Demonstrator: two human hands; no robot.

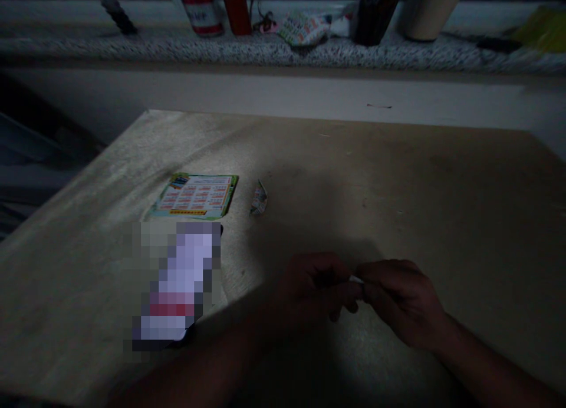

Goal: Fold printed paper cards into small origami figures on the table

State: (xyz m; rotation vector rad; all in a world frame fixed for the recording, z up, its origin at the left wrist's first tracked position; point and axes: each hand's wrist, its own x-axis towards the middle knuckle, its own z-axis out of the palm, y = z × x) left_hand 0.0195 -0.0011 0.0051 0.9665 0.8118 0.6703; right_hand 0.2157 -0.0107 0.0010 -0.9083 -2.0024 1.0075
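Note:
Both hands meet over the front of the table, right of the middle, in dim light. Between the fingertips of my left hand (316,287) and my right hand (400,299) shows a small white piece of paper (356,279). Each hand pinches it with thumb and forefinger, and most of it is hidden by the fingers. To the left, a small folded printed paper (259,198) rests on the table. Beside that lies a stack of printed sheets (197,194) with a green border. Nearer to me is a phone (183,281) with a lit, pixelated screen.
The table (424,184) ends at a white wall below a speckled stone sill (247,51). On the sill stand a red and white can (202,10), a red bottle (237,10), a dark cup (375,13), a beige cylinder (431,10) and a crumpled printed packet (304,29).

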